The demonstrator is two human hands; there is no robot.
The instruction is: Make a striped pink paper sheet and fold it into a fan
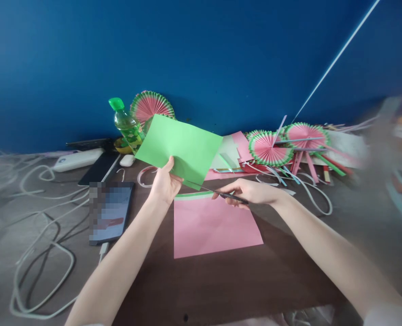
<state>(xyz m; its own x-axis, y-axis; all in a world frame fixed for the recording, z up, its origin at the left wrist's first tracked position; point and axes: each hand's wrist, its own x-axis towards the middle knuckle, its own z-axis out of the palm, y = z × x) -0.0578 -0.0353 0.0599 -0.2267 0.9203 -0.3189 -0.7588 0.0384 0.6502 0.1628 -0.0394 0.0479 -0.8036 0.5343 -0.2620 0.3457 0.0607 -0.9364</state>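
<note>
Now left hand (pixel 165 184) pinches smooth, four-cornered green paper (pixel 182 142), right hand (pixel 250 191) clasping slim-bladed scissors (pixel 233 197) above flat pink paper (pixel 214 228).

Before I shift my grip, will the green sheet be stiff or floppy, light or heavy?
The green sheet looks thin like paper, so probably very light. Held near its lower edge by the left hand, it spreads out with little sag, so it may be fairly stiff, though its unsupported corners would likely bend if pushed.

No readable text, labels, numbers or signs.
</note>
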